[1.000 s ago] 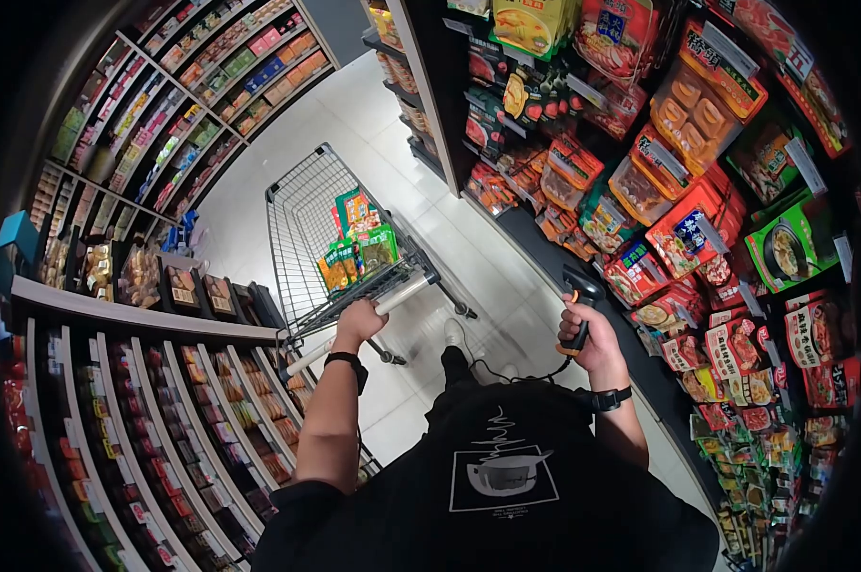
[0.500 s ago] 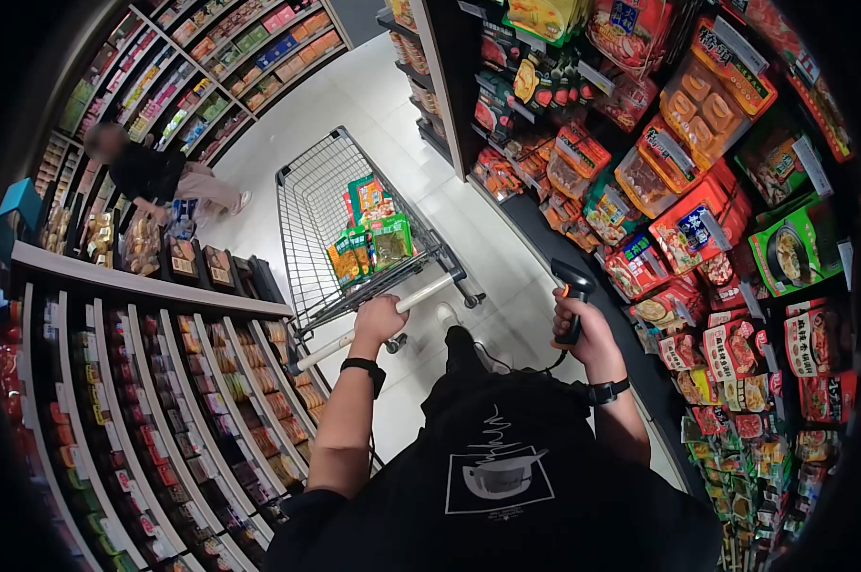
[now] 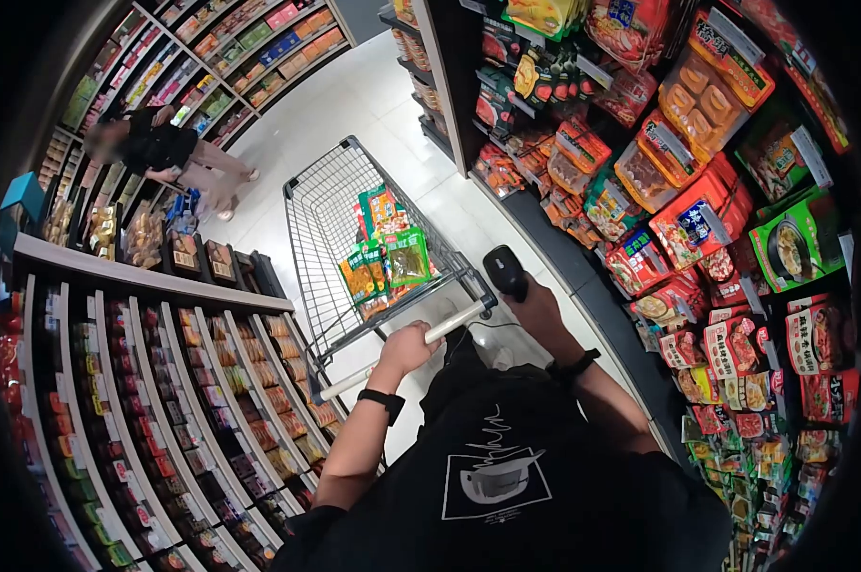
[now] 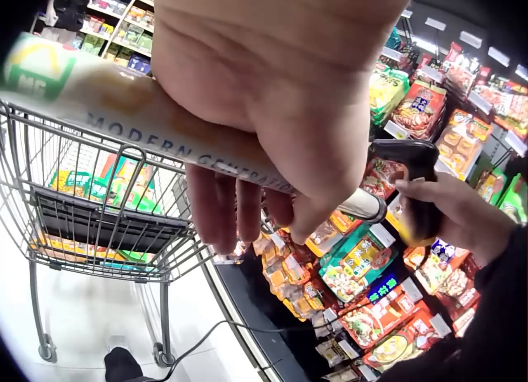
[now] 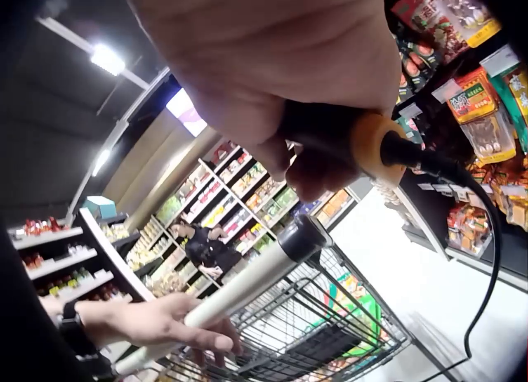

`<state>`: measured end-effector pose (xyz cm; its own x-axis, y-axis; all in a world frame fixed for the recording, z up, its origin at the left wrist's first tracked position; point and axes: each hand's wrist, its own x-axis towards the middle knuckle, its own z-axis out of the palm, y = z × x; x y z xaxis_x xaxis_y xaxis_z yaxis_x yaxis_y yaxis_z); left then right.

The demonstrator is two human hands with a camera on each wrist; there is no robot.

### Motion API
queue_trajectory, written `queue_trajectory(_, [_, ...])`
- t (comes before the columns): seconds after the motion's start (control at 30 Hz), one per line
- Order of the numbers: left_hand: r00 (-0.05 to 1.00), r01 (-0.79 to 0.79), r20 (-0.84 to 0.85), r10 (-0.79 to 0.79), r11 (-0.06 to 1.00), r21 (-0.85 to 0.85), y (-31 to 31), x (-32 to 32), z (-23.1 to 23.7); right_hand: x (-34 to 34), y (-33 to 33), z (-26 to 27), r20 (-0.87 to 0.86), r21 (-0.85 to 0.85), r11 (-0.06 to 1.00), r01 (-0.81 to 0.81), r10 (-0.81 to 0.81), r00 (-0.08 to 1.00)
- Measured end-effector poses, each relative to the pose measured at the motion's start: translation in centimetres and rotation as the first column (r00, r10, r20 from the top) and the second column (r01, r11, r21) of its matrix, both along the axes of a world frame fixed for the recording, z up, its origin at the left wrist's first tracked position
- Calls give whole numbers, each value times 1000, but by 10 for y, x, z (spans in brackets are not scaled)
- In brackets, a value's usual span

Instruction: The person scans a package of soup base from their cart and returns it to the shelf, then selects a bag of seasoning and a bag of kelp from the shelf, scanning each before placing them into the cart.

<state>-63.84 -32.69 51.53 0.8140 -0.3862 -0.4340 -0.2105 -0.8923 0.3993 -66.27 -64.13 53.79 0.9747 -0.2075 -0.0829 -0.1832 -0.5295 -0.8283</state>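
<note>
My left hand [image 3: 407, 351] lies over the white handle [image 3: 354, 380] of a wire shopping cart [image 3: 313, 229]; in the left wrist view its fingers hang curled round the printed bar [image 4: 124, 122]. My right hand [image 3: 537, 313] grips a black handheld scanner [image 3: 506, 272], held just right of the handle's end. The right wrist view shows the fingers round the scanner's black and orange grip [image 5: 330, 134], with a cable [image 5: 495, 258] running from its base. Green and orange packets [image 3: 410, 257] lie in the cart.
Shelves of red and green food packs [image 3: 693, 229] rise close on the right. Curved shelves of small packets [image 3: 144, 410] fill the left. A person in a black top [image 3: 159, 143] bends by the far left shelves. Pale floor [image 3: 326, 105] shows beyond the cart.
My right hand has moved left with the scanner, toward the handle's end. The cart and left hand have shifted slightly right and down in view. The other person has come into sight.
</note>
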Motion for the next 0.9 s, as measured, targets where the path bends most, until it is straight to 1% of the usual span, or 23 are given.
queue_trajectory(0.03, [1000,15,25,-15,1000,-10,-2,-7,0,-2,7,-10,-17,-36,999,-31,30,999])
queue_trajectory(0.07, [1000,16,-11,-17,998,-63,2,-12,-8,3,6,-23,-17,-91,995,-43,42,999])
queue_trajectory(0.1, [995,58,92,-48,992,-109,2,-19,-17,8,5,-33,-10,-86,994,-66,65,998])
queue_trajectory(0.13, [996,66,62,-59,991,-119,-3,-23,-13,4,9,-38,-15,-79,993,-85,85,996])
queue_trajectory(0.17, [996,83,50,-76,985,-153,-5,-28,-13,4,12,-33,-38,-128,987,-97,93,995])
queue_trajectory(0.2, [994,2,-105,-15,992,-123,-11,-30,-3,6,16,-29,-65,-168,979,-117,108,992])
queue_trajectory(0.23, [990,-10,-138,-2,996,-84,-15,-34,3,2,17,-29,-13,-168,979,-113,113,994])
queue_trajectory(0.27, [993,3,-118,-14,996,-90,-19,-39,4,-1,18,-30,42,-160,980,-119,127,991])
queue_trajectory(0.33, [997,6,-78,-12,996,-84,-19,-48,10,-3,21,-26,51,-208,970,-127,141,989])
queue_trajectory(0.47, [986,-13,-165,-6,994,-113,-19,-56,4,-9,25,-28,102,-250,959,-137,167,981])
queue_trajectory(0.53, [985,60,-153,-83,986,-153,-22,-56,-19,-8,28,-31,117,-254,956,-145,179,977])
queue_trajectory(0.57, [987,63,-138,-84,986,-153,-14,-58,-20,-6,26,-32,125,-241,956,-166,200,972])
queue_trajectory(0.6, [981,33,-188,-56,992,-121,-19,-58,-6,-4,26,-44,161,-236,961,-145,186,969])
queue_trajectory(0.63, [988,64,-133,-77,992,-105,-18,-59,-8,-1,27,-46,114,-199,971,-135,160,981])
queue_trajectory(0.67, [992,68,-90,-85,983,-172,-14,-60,-13,2,32,-44,89,-167,980,-110,126,988])
queue_trajectory(0.7, [996,59,-63,-69,986,-155,-14,-61,-13,1,31,-39,111,-167,979,-115,135,985])
queue_trajectory(0.73, [996,61,-48,-70,982,-181,-13,-61,-17,2,33,-35,129,-175,979,-107,131,983])
queue_trajectory(0.8, [998,30,-51,-39,986,-161,-17,-61,-5,0,35,-37,112,-182,977,-109,131,985])
queue_trajectory(0.9, [997,41,-60,-52,984,-171,-20,-58,2,5,29,-38,76,-202,975,-94,111,991])
